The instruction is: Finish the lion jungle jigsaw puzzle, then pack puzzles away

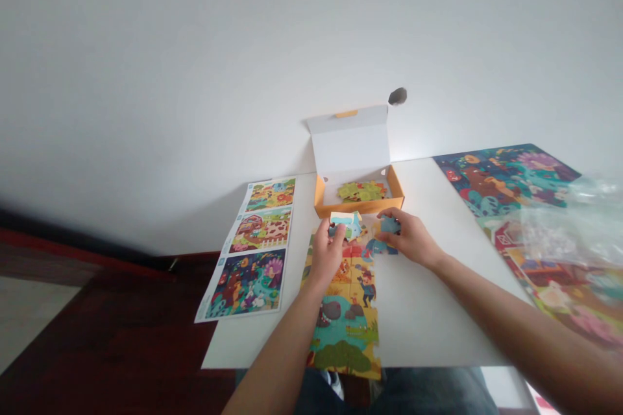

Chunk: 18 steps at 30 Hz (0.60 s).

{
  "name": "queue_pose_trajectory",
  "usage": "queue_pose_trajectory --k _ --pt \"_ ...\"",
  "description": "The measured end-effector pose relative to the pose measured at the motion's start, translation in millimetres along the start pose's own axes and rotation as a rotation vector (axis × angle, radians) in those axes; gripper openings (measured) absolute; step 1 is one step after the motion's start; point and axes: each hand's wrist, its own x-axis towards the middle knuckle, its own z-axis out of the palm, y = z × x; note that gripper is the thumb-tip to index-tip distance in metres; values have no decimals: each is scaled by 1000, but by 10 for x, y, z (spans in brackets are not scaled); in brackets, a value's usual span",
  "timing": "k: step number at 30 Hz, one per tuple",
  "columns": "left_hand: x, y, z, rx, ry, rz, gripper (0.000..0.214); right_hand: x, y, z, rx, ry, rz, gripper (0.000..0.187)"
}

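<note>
Left hand (327, 253) is pinching a small puzzle piece (333, 231) and right hand (411, 238) has a blue piece (390, 225), hands apart, both over the top end of a half-built farm jigsaw (344, 318). Its bottom end pokes past the near edge of the white table (418, 318). Orange box (359, 202) sits just beyond, with a picture sheet (246, 249) off left.

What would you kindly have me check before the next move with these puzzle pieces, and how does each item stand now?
1. Right hand holding the blue piece: ok.
2. Left hand gripping the pale piece: cannot tell, the fingers overlap it.
3. Spare pieces inside the box: ok.
4. Picture sheet uncovered beside the puzzle: ok.
5. Assembled puzzle fully on the table: not ok, it overhangs the near edge.
</note>
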Motion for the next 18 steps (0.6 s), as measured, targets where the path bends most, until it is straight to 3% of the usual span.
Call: queue_pose_trajectory --k 8,12,18 --pt "-2 25 -24 160 -2 80 27 -57 -74 90 41 206 -23 35" --pt "-10 48 -23 171 -21 84 26 -102 -143 126 -30 291 -185 30" --pt "9 20 -34 191 18 78 26 -141 -210 137 -39 289 -361 26"
